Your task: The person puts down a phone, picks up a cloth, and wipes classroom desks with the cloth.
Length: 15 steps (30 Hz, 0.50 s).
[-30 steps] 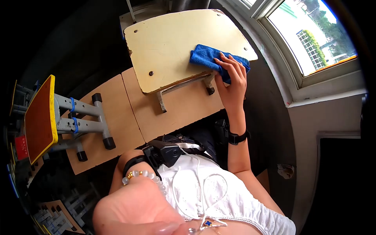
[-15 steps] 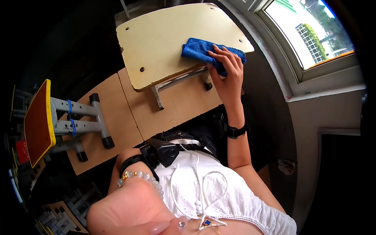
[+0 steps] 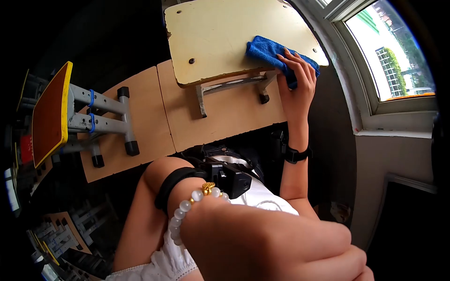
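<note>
A folded blue cloth (image 3: 267, 49) lies on the front right part of a pale yellow stool seat (image 3: 215, 37). My right hand (image 3: 300, 77) grips its right part, fingers bent over the top and close to the seat's front edge. My left hand (image 3: 300, 248) is very near the camera at the bottom, with its back showing and its fingers curled in. Whatever it may hold is hidden. A beaded bracelet and a black strap are on the left wrist, and a black band is on the right.
The stool stands on wooden desktops (image 3: 225, 122). Another stool, with a red-brown seat (image 3: 52, 114) edged in yellow, lies on its side at the left. A window (image 3: 389, 56) and its sill are at the right. More furniture legs show at the lower left.
My left hand has turned from palm showing to back showing and moved right, its fingers now curled. The view has shifted; my right hand keeps its place on the cloth.
</note>
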Each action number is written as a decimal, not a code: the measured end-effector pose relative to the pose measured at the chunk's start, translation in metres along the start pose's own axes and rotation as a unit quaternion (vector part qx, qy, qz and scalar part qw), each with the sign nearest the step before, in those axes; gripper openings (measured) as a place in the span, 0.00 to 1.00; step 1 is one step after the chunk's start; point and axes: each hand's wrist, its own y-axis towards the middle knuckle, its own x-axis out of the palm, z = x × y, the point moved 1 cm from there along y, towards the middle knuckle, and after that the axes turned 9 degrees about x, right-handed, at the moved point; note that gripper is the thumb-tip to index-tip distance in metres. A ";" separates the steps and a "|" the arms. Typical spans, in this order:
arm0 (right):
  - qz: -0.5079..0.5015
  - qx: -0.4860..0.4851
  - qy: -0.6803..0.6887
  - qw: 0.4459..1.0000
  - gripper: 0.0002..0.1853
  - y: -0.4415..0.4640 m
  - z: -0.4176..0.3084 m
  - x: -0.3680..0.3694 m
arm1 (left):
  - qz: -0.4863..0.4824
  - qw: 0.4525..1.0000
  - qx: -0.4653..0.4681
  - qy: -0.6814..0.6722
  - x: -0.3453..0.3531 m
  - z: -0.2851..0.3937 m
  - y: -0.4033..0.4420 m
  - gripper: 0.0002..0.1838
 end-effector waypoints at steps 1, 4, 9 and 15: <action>-0.003 0.003 -0.004 1.000 0.16 0.000 -0.001 -0.001 | -0.072 0.992 0.084 -0.054 -0.014 -0.016 -0.001 0.09; 0.003 0.008 -0.009 1.000 0.16 -0.001 0.001 -0.003 | -0.042 0.991 0.123 -0.035 -0.007 -0.011 -0.010 0.12; 0.022 0.026 -0.007 0.999 0.13 0.005 0.015 -0.012 | 0.018 0.995 0.033 0.093 0.015 0.022 -0.002 0.13; 0.022 0.024 -0.010 0.999 0.14 0.005 0.017 -0.015 | -0.023 0.969 0.239 -0.063 0.063 -0.024 -0.021 0.08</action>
